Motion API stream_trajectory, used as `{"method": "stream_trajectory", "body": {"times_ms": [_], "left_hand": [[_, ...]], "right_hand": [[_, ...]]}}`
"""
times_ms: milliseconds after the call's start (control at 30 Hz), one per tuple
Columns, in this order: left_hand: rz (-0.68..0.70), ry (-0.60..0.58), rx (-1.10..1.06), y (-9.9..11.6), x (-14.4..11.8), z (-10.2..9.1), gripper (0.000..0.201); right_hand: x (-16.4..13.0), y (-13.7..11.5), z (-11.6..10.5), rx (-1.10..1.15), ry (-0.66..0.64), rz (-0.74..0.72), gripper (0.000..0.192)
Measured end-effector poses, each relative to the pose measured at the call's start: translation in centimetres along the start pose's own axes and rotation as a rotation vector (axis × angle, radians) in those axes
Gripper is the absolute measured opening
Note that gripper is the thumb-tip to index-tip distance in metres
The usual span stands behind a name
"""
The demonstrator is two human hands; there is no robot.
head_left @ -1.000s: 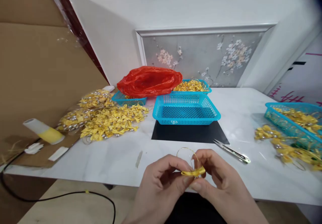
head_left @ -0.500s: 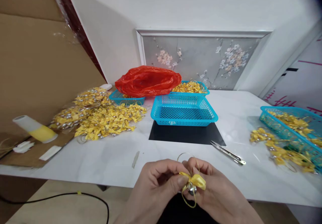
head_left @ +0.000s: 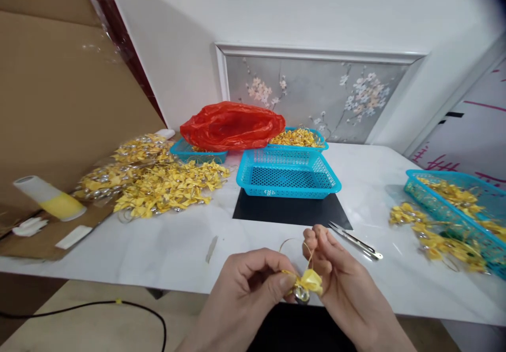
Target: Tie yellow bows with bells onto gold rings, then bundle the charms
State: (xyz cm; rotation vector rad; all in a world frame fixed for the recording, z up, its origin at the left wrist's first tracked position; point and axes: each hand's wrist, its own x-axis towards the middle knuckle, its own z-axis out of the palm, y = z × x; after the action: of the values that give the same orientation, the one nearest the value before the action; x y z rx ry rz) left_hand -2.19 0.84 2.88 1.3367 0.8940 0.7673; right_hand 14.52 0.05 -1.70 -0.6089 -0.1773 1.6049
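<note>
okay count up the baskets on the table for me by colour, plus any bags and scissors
Blue baskets: 4: empty middle one, one under the bag, back one with bows, right one
Red bags: 1
Scissors: 1
Total: 6

A white marble-look table point(head_left: 158, 246) stands against a white wall point(head_left: 276, 9) with a framed floral panel point(head_left: 316, 99); brown cardboard point(head_left: 59, 104) leans left, over beige floor point(head_left: 79, 325)
</note>
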Motion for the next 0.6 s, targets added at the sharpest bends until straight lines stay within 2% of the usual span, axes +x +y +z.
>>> {"method": "stream_trajectory", "body": {"times_ms": [600], "left_hand": [[-0.036,0.01,0.006,-0.11,-0.12,0.05,0.013]], "right_hand": [[0.77,-0.48,-0.57,-0.073,0.031,-0.128,0.03]]}}
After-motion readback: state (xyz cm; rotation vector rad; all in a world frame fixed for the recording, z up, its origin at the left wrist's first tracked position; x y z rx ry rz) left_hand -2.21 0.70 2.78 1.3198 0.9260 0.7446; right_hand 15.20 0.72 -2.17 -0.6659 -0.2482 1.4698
